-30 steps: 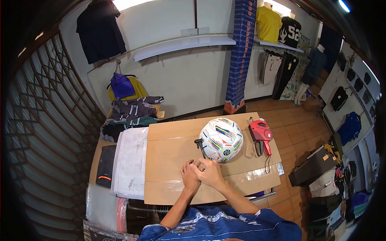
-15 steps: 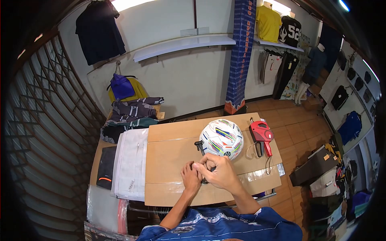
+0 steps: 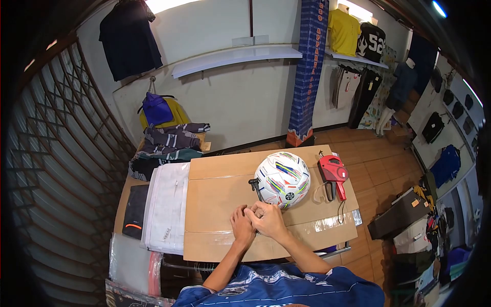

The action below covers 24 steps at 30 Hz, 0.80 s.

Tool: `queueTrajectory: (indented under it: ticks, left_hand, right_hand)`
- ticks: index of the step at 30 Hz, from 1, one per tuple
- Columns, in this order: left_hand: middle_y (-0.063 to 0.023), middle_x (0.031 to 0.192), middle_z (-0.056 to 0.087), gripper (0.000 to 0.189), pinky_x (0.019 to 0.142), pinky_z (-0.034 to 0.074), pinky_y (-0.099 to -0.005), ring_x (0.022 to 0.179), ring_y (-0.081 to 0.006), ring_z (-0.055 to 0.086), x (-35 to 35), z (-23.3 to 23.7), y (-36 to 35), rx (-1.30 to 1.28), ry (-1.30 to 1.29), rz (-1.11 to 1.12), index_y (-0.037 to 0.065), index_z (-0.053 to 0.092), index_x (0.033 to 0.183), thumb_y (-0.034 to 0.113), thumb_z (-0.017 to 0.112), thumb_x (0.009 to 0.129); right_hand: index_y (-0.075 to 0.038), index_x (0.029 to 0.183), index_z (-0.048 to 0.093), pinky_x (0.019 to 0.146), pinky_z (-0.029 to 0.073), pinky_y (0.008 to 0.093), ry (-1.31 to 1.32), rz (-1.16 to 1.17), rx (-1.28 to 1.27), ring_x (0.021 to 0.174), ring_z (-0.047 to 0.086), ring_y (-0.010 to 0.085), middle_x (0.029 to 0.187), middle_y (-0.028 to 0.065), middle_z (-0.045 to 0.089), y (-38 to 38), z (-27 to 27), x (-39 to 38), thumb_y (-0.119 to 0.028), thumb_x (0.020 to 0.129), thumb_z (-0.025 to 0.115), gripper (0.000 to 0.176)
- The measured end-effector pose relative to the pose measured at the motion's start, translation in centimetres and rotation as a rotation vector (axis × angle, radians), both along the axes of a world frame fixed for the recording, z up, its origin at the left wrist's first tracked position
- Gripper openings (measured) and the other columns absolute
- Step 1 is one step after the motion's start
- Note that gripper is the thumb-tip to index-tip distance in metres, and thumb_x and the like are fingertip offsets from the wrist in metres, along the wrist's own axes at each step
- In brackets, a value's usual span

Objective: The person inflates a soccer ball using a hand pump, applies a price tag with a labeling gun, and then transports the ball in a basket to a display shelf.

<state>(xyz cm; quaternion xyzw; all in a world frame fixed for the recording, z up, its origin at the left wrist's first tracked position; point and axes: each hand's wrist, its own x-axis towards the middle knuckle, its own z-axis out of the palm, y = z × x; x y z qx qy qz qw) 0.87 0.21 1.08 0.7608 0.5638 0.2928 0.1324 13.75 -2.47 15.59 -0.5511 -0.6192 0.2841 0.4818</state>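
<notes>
My left hand [image 3: 242, 224] is closed, with its fingers curled above the cardboard [image 3: 212, 204]. Right against it, my right hand [image 3: 267, 220] is pinched, thumb and forefinger meeting at the left fingertips. Whatever small thing lies between them is hidden. A black T-shaped handle on a thin shaft [image 3: 254, 183], perhaps a small hand pump, reaches down toward my fingers; its lower part is covered by my hands. Just beyond the right hand sits a white football [image 3: 283, 179] with coloured streaks, its black round emblem facing me.
A red handheld tool [image 3: 333, 171] with a black handle and cord lies right of the ball. White plastic-wrapped packs [image 3: 166, 210] and a dark folded garment [image 3: 136, 212] lie to the left. Crumpled clothes [image 3: 171, 143] are piled behind. A metal lattice gate [image 3: 66, 153] stands far left.
My right hand has drawn down and left, closer over the left fingers, uncovering more of the ball's lower edge. The left hand and the ball stay nearly in place.
</notes>
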Motion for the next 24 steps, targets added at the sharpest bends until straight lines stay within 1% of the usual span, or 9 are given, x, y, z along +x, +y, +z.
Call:
queueTrajectory:
  ticks: [4, 6, 10, 13, 14, 16, 19, 21, 24]
  left_hand:
    - [-0.0149, 0.144, 0.055, 0.043, 0.121, 0.029, -0.0521, 0.139, -0.0339, 0.045, -0.2, 0.3, -0.4, 0.057, 0.027, -0.022, 0.01, 0.069, 0.136, 0.03, 0.062, 0.099]
    - [-0.0153, 0.144, 0.055, 0.044, 0.12, 0.028, -0.0521, 0.14, -0.0339, 0.045, -0.2, 0.3, -0.2, 0.016, 0.016, -0.036, 0.011, 0.068, 0.138, 0.031, 0.063, 0.099]
    - [-0.0163, 0.145, 0.054, 0.044, 0.12, 0.029, -0.0523, 0.14, -0.0345, 0.045, -0.3, -1.9, 0.7, -0.055, -0.024, -0.034, 0.012, 0.067, 0.138, 0.03, 0.063, 0.098]
    - [-0.0172, 0.145, 0.054, 0.045, 0.12, 0.029, -0.0527, 0.14, -0.0356, 0.045, -0.2, -0.6, 0.7, -0.16, -0.072, -0.049, 0.009, 0.066, 0.137, 0.029, 0.064, 0.097]
    - [-0.0172, 0.145, 0.054, 0.045, 0.119, 0.029, -0.0528, 0.14, -0.036, 0.045, -0.3, -1.2, 0.8, -0.155, -0.076, -0.049, 0.008, 0.066, 0.137, 0.028, 0.064, 0.097]
    - [-0.0173, 0.144, 0.054, 0.044, 0.119, 0.03, -0.0529, 0.139, -0.0366, 0.045, -0.3, -2.3, 1.1, -0.121, -0.059, -0.045, 0.006, 0.066, 0.135, 0.027, 0.064, 0.097]
    - [-0.0172, 0.144, 0.055, 0.043, 0.119, 0.03, -0.0532, 0.139, -0.037, 0.045, 0.0, -0.5, 0.3, -0.002, 0.058, -0.032, 0.003, 0.066, 0.134, 0.026, 0.064, 0.097]
    - [-0.017, 0.143, 0.055, 0.042, 0.119, 0.03, -0.0535, 0.139, -0.0369, 0.046, -0.1, -1.7, 0.6, 0.026, 0.047, -0.034, 0.003, 0.066, 0.132, 0.027, 0.064, 0.098]
    - [-0.017, 0.143, 0.055, 0.042, 0.12, 0.029, -0.0538, 0.139, -0.0367, 0.046, -0.1, -1.5, 0.4, 0.052, 0.058, -0.032, 0.002, 0.067, 0.131, 0.028, 0.064, 0.098]
  right_hand:
    - [0.001, 0.084, 0.072, 0.049, 0.046, 0.0329, -0.038, 0.02, 0.009, 0.046, 0.061, 0.0133, 0.056, 0.0125, 0.066, -0.7, 0.5, -0.1, -0.022, 0.095, 0.078, 0.027]
    - [0.002, 0.086, 0.072, 0.05, 0.046, 0.0321, -0.046, 0.056, 0.018, 0.047, 0.059, 0.0121, 0.056, 0.0116, 0.065, -1.1, 1.8, 0.1, -0.022, 0.095, 0.079, 0.026]
    - [0.002, 0.089, 0.072, 0.05, 0.043, 0.0295, -0.014, 0.112, 0.027, 0.048, 0.053, 0.008, 0.054, 0.008, 0.061, -2.9, 8.3, 1.3, -0.02, 0.095, 0.08, 0.024]
    - [0.002, 0.087, 0.071, 0.049, 0.041, 0.028, -0.009, 0.142, 0.067, 0.049, 0.049, 0.0056, 0.052, 0.0058, 0.058, -4.6, 12.5, 2.4, -0.018, 0.095, 0.08, 0.023]
    - [0.002, 0.086, 0.07, 0.049, 0.04, 0.0275, -0.011, 0.155, 0.086, 0.049, 0.047, 0.0048, 0.052, 0.0051, 0.057, -4.7, 12.9, 2.6, -0.017, 0.095, 0.08, 0.023]
    - [0.002, 0.085, 0.07, 0.049, 0.041, 0.0279, 0.007, 0.11, 0.081, 0.047, 0.049, 0.0056, 0.051, 0.0059, 0.059, -3.9, 12.0, 2.3, -0.017, 0.095, 0.08, 0.024]
    - [0.001, 0.084, 0.07, 0.048, 0.041, 0.0287, -0.001, 0.061, 0.073, 0.045, 0.052, 0.007, 0.051, 0.0077, 0.061, -2.3, 9.1, 1.5, -0.017, 0.095, 0.08, 0.023]
    - [0.0, 0.083, 0.071, 0.047, 0.042, 0.0297, 0.001, 0.037, 0.062, 0.044, 0.055, 0.0087, 0.052, 0.0092, 0.063, -1.6, 6.9, 1.0, -0.017, 0.095, 0.079, 0.023]
    - [0.0, 0.082, 0.071, 0.047, 0.044, 0.0314, 0.01, 0.012, 0.036, 0.043, 0.059, 0.0117, 0.053, 0.0111, 0.065, -0.9, 4.3, 0.6, -0.018, 0.094, 0.079, 0.023]
